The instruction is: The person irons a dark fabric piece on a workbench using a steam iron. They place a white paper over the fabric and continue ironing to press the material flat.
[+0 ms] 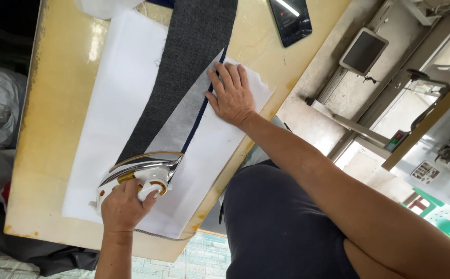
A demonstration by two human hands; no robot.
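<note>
Ironing is shown on a yellowish table (54, 129) covered by a white cloth (116, 103). An electric iron (140, 173), chrome-bodied with a white and gold handle, is gripped by the hand at the lower left of the picture, the person's right hand (123, 206), with the fingers closed around the handle. The iron is set on the near end of a long dark grey fabric strip (183, 67), which runs away diagonally toward the far edge of the table. A piece of thin white interlining (183, 113) is laid along the right side of the strip, with a dark blue edge seen between them. The left hand (231, 95) is spread flat, fingers open, and pressed onto the interlining just beside that edge. A dark smartphone (290, 20) is seen lying at the far right of the table, well apart from both hands.
</note>
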